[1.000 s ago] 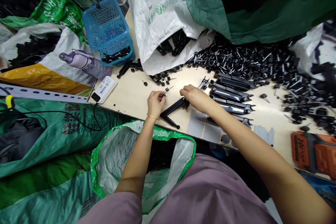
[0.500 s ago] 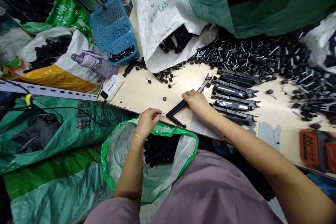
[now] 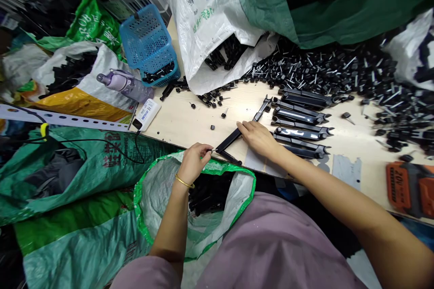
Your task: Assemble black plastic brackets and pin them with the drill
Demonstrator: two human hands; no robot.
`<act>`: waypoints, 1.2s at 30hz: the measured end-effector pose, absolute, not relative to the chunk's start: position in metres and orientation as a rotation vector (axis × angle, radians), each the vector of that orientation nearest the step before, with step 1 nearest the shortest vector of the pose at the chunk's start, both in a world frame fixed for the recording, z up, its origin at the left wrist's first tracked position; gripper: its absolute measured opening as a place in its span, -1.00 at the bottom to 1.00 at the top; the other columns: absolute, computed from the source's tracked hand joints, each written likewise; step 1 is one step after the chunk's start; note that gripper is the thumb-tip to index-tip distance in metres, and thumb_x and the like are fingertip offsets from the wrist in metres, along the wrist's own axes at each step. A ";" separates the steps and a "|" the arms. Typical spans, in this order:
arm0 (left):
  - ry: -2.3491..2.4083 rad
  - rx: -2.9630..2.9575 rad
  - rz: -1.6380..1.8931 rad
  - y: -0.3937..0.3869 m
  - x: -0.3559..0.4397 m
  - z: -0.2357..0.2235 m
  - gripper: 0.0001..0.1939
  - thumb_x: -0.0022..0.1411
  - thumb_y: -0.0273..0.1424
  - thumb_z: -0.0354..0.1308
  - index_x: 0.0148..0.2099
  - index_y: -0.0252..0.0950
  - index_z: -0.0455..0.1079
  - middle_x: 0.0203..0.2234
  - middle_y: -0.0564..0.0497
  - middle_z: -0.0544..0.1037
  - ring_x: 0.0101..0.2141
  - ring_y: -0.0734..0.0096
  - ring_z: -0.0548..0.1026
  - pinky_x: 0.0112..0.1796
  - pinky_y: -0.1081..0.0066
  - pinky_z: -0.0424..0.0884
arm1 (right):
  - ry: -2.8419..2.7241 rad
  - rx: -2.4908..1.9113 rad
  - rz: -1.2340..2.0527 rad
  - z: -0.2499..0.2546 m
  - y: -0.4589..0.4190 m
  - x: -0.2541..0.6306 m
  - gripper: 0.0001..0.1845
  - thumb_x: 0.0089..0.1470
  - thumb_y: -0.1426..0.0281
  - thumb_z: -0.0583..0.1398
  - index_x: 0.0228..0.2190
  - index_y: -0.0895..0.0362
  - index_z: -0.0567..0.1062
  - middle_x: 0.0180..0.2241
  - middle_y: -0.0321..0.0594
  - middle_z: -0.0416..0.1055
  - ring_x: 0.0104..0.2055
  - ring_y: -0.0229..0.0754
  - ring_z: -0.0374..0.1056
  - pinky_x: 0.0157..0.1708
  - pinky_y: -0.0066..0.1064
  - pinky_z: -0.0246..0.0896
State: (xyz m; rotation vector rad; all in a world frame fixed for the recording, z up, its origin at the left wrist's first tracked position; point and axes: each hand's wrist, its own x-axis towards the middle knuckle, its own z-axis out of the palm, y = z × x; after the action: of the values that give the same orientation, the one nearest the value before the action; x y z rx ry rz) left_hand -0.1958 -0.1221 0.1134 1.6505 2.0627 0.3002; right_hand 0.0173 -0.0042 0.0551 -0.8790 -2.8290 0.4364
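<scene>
The pale table (image 3: 190, 128) runs across in front of me, with the green-rimmed bag (image 3: 154, 194) below its near edge. On the table, close to that edge, lies the black bracket (image 3: 231, 139), bent into a V whose corner faces my left. Its long axis slants from that corner away from me and to the right, ending in a forked tip beside the row of black bars (image 3: 298, 134); its short leg points from the same corner toward me and to the right. My right hand (image 3: 259, 137) is folded over the long leg about midway, holding it, though its thumb is hidden. My left hand (image 3: 194, 160) is pinched closed on a small pin (image 3: 214, 150), just left of the corner, and is the nearer hand to it. The pin's thin shank points right, at the corner; whether it touches there, I cannot tell
</scene>
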 end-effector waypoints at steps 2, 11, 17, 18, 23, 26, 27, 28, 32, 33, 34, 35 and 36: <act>2.048 1.712 0.248 -0.120 -0.192 0.115 -0.82 0.11 -0.45 0.08 -0.24 -0.26 0.48 -0.45 0.03 0.49 -0.45 0.44 0.46 -0.33 0.43 0.39 | -2.816 -0.879 0.445 0.055 -0.004 0.017 -0.55 0.21 0.50 -0.07 0.13 0.30 0.16 -0.10 0.05 0.35 -0.08 -0.04 0.24 -0.08 -0.24 0.15; 2.025 1.869 0.062 -0.120 -0.194 0.113 -0.78 0.15 -0.51 0.04 -0.21 -0.30 0.49 -0.41 -0.03 0.49 -0.40 0.36 0.47 -0.26 0.36 0.41 | -2.783 -0.873 0.446 0.053 -0.006 0.018 -0.54 0.21 0.53 -0.08 0.13 0.32 0.16 -0.07 0.07 0.34 -0.05 -0.04 0.23 -0.05 -0.25 0.14; 1.970 1.962 0.071 -0.115 -0.183 0.110 -0.75 0.18 -0.54 0.01 -0.17 -0.28 0.48 -0.34 -0.07 0.53 -0.31 0.30 0.51 -0.19 0.33 0.43 | -2.770 -0.873 0.455 0.054 -0.006 0.018 -0.54 0.20 0.54 -0.08 0.13 0.33 0.17 -0.07 0.09 0.35 -0.06 -0.04 0.24 -0.05 -0.24 0.15; 1.960 1.955 0.123 -0.117 -0.181 0.109 -0.75 0.18 -0.53 0.02 -0.15 -0.28 0.47 -0.32 -0.06 0.54 -0.29 0.30 0.51 -0.18 0.33 0.44 | -2.769 -0.869 0.450 0.054 -0.006 0.019 -0.53 0.20 0.54 -0.08 0.13 0.34 0.17 -0.07 0.09 0.35 -0.05 -0.03 0.23 -0.05 -0.24 0.15; 2.036 1.899 0.410 -0.134 -0.185 0.092 -0.81 0.21 -0.45 0.07 -0.14 -0.24 0.44 -0.27 -0.03 0.57 -0.23 0.31 0.52 -0.14 0.28 0.44 | -2.749 -0.860 0.507 0.053 -0.008 0.019 -0.52 0.19 0.55 -0.08 0.15 0.33 0.14 -0.05 0.11 0.33 -0.01 -0.03 0.22 -0.03 -0.20 0.15; 2.022 1.923 0.477 -0.141 -0.193 0.079 -0.84 0.22 -0.43 0.08 -0.17 -0.20 0.46 -0.27 -0.01 0.57 -0.19 0.31 0.51 -0.10 0.26 0.43 | -2.733 -0.848 0.551 0.053 -0.013 0.016 -0.49 0.18 0.54 -0.05 0.17 0.32 0.11 -0.01 0.12 0.31 0.03 -0.02 0.20 0.00 -0.19 0.13; 2.048 1.915 0.514 -0.142 -0.196 0.076 -0.84 0.21 -0.42 0.08 -0.18 -0.21 0.47 -0.28 -0.01 0.58 -0.19 0.31 0.51 -0.10 0.25 0.43 | -2.732 -0.842 0.556 0.053 -0.014 0.014 -0.47 0.17 0.53 -0.04 0.18 0.32 0.09 0.01 0.12 0.29 0.04 -0.02 0.19 0.01 -0.19 0.13; 2.086 1.901 0.554 -0.141 -0.199 0.073 -0.84 0.21 -0.42 0.09 -0.19 -0.21 0.47 -0.27 -0.02 0.58 -0.19 0.32 0.51 -0.09 0.26 0.43 | -2.732 -0.839 0.554 0.052 -0.016 0.013 -0.46 0.17 0.53 -0.04 0.18 0.32 0.07 0.02 0.12 0.28 0.05 -0.02 0.18 0.01 -0.19 0.13; 2.141 1.754 0.572 -0.135 -0.215 0.067 -0.81 0.18 -0.33 0.14 -0.17 -0.20 0.49 -0.26 -0.01 0.59 -0.25 0.35 0.54 -0.14 0.30 0.46 | -2.747 -0.821 0.504 0.048 -0.016 0.012 -0.46 0.18 0.56 -0.10 0.20 0.33 0.04 0.05 0.10 0.25 0.05 -0.04 0.17 0.02 -0.22 0.11; 2.143 1.695 0.570 -0.134 -0.219 0.065 -0.80 0.17 -0.29 0.16 -0.16 -0.19 0.50 -0.27 0.00 0.60 -0.29 0.35 0.55 -0.16 0.30 0.47 | -2.752 -0.809 0.497 0.048 -0.015 0.013 -0.46 0.18 0.57 -0.11 0.20 0.32 0.03 0.04 0.09 0.25 0.03 -0.04 0.17 0.01 -0.23 0.12; 2.145 1.632 0.584 -0.133 -0.223 0.063 -0.77 0.15 -0.26 0.17 -0.16 -0.19 0.50 -0.28 0.01 0.60 -0.32 0.35 0.56 -0.18 0.30 0.48 | -2.758 -0.793 0.493 0.047 -0.013 0.013 -0.46 0.19 0.57 -0.11 0.20 0.32 0.03 0.03 0.07 0.26 0.02 -0.05 0.18 -0.01 -0.24 0.13; 2.140 1.571 0.611 -0.133 -0.227 0.061 -0.75 0.14 -0.24 0.16 -0.15 -0.21 0.49 -0.29 0.00 0.60 -0.32 0.34 0.56 -0.19 0.29 0.48 | -2.761 -0.781 0.488 0.047 -0.012 0.013 -0.46 0.19 0.57 -0.11 0.20 0.31 0.04 0.02 0.06 0.27 0.00 -0.05 0.18 -0.02 -0.24 0.14; 2.129 1.518 0.645 -0.133 -0.229 0.058 -0.72 0.14 -0.22 0.16 -0.14 -0.22 0.49 -0.28 -0.01 0.60 -0.31 0.32 0.56 -0.18 0.28 0.49 | -2.762 -0.772 0.482 0.047 -0.010 0.013 -0.46 0.20 0.57 -0.11 0.20 0.30 0.04 0.00 0.05 0.29 -0.02 -0.04 0.19 -0.04 -0.25 0.14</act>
State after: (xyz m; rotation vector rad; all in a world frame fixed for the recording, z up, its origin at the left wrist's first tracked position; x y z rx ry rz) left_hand -0.2293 -0.1333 0.0584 1.5183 2.1293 0.6448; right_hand 0.0134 -0.0102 0.0470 -0.7724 -2.7623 0.4821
